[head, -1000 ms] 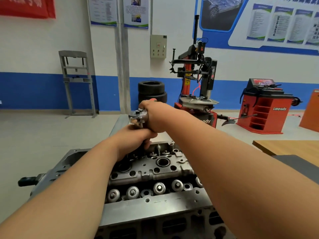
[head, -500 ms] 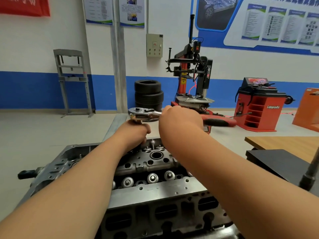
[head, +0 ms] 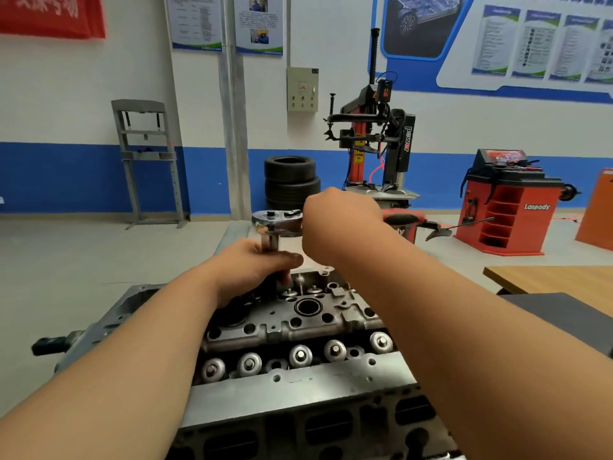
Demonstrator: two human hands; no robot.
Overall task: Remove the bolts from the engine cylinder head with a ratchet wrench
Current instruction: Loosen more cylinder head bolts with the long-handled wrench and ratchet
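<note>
One ratchet wrench (head: 277,222) over cylinder head (head: 298,327), left hand (head: 252,270) gripping shaft, right hand (head: 338,224) handle

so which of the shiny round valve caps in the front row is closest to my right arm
The valve cap at the row's far right end, beside the right forearm; the other four sit further left.

- The one view sits on the person's head and faces forward and slightly down, along both forearms, which come in from the bottom corners.
- It is close to the engine (head: 298,327), whose near edge fills the bottom of the view.
- The left hand (head: 252,267) and the right hand (head: 338,224) meet on the wrench (head: 277,222) at mid-view.
- The wide lens also takes in the floor (head: 83,260), stacked tyres (head: 292,180) and the far wall (head: 83,94).
</note>
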